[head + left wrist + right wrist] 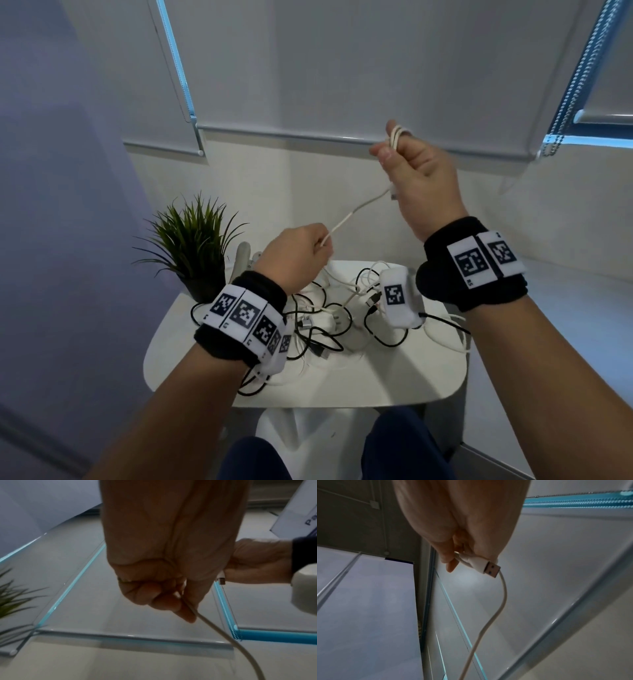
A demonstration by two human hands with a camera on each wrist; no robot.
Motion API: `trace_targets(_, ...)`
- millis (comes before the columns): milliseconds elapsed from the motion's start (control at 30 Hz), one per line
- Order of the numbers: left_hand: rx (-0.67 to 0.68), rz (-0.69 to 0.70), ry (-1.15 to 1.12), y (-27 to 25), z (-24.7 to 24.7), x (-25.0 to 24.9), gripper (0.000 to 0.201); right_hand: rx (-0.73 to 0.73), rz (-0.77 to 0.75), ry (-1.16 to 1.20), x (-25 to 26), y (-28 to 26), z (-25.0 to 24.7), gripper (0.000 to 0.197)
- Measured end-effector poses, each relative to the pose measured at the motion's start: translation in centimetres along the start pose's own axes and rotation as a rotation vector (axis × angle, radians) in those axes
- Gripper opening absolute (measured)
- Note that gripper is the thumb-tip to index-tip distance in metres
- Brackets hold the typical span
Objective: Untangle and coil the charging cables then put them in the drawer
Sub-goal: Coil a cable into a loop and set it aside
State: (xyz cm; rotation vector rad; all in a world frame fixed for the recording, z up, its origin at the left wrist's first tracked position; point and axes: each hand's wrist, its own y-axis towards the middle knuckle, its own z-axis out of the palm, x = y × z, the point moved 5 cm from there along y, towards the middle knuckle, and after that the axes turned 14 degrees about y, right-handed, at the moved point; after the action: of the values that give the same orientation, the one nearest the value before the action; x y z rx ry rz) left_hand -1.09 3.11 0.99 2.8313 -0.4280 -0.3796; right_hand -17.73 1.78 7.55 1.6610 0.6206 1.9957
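Note:
A white charging cable (356,209) runs taut between my two hands above the table. My right hand (416,178) is raised, with several turns of the cable looped over its fingers; its white USB plug (486,566) sticks out from under the curled fingers. My left hand (301,253) is lower and to the left, and pinches the cable (193,612) in a closed fist. Below them a tangle of black and white cables (329,315) lies on the small white table (342,380). No drawer is in view.
A potted green plant (191,246) stands at the table's back left corner. A white charger block (330,323) sits in the tangle. Roller blinds (342,68) cover the windows behind, with a bead chain (575,78) at the right. My knees are below the table's front edge.

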Motion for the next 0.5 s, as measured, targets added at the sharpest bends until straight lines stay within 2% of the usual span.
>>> trace_targets(33,-0.005,-0.031,-0.037,0.2,-0.1,0.4,0.013,0.014,-0.011,-0.055,0.1,0.3,0.1,0.013)
trace_targets(100,-0.053,-0.056,-0.266,0.5,-0.8,0.4,0.013,0.061,-0.016,-0.204,-0.1,0.5,0.3,0.014)
trace_targets(200,-0.142,-0.021,-0.509,0.6,-2.3,-0.6,0.018,0.098,-0.011,-0.415,-0.8,0.1,0.4,0.019)
trace_targets(367,-0.323,0.164,-0.352,0.8,-5.4,-2.2,0.009,0.127,0.006,-0.501,-0.9,0.0,0.7,0.016)
trace_targets(500,-0.444,0.197,-0.373,1.2,-7.6,-2.6,0.007,0.119,0.039,-0.395,0.2,-0.3,0.5,0.027)
